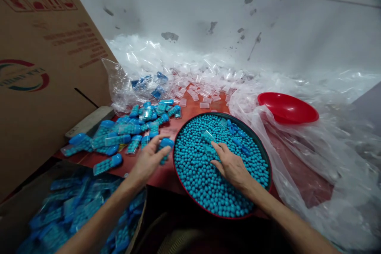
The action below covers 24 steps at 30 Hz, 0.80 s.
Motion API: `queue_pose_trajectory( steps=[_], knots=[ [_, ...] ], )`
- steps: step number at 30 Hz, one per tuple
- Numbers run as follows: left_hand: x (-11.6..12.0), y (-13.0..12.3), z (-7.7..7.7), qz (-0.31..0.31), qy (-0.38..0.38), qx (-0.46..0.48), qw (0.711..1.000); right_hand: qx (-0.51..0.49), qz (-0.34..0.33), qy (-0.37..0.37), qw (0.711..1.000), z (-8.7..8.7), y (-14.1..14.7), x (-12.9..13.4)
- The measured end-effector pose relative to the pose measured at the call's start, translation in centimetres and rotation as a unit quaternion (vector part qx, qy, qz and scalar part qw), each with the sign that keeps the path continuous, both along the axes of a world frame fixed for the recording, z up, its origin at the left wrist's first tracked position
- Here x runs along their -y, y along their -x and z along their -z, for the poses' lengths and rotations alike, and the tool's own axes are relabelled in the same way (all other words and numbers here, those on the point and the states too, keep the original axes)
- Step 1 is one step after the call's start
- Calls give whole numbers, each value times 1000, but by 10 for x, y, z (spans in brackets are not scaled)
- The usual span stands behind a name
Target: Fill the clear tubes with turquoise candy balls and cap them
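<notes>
Thumb and fingers of my left hand (151, 155) are closed on a small clear container of blue balls with a blue cap (166, 142), just left of the round tub. My right hand (231, 163) reaches over the tub (270, 178), thumb and fingers apart. Its fingertips are at a small clear container (207, 136) lying on the blue balls (205, 184); whether they touch it I cannot tell. Several loose blue caps (235, 130) rest on the balls at the tub's far right. Filled, capped containers (129, 129) lie piled on the red table, left of my left hand.
Empty clear containers (205, 99) are scattered behind the tub. A red bowl (288, 108) sits on plastic sheeting (336, 158) at right. At left stands a large cardboard box (47, 47); below it, an open box holds bagged filled containers (59, 214).
</notes>
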<state>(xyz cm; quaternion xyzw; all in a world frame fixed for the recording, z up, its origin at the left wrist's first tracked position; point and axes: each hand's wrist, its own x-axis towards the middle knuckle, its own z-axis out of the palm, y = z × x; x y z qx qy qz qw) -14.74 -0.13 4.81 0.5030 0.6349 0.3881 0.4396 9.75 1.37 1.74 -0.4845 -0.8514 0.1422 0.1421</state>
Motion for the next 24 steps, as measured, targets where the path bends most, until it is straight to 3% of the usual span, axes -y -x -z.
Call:
queue_pose_trajectory(
  steps=[2, 5, 7, 9, 11, 13, 15, 17, 19, 21, 24],
  knots=[
    [-11, 31, 8, -45, -30, -145, 988, 72, -15, -15, 997, 7, -1, -12],
    [-22, 60, 22, -74, -60, -378, 921, 115, -49, -31, 992, 17, 2, -23],
    [-24, 58, 27, -83, -85, -481, 869, 103, -50, -34, 993, 22, 3, -25],
    [-21, 39, 26, -69, -130, -513, 846, 57, -45, -28, 997, 23, 3, -25],
    [-16, 6, 23, -6, -176, -473, 863, -19, -42, -16, 999, 20, 1, -22],
    [-13, -30, 21, 99, -196, -385, 896, -114, -39, 12, 993, 14, 1, -18],
    [-10, -60, 23, 179, -183, -269, 928, -202, -28, 66, 977, 7, 0, -14],
    [-9, -80, 27, 212, -145, -141, 956, -274, -7, 163, 948, 2, -4, -11],
    [-8, -89, 32, 220, -92, -17, 971, -338, 3, 301, 892, 0, -12, -10],
    [-7, -92, 35, 214, -53, 70, 973, -407, 0, 431, 805, 0, -20, -9],
    [-5, -93, 38, 174, -54, 98, 978, -498, 10, 511, 700, 1, -26, -7]
  ],
)
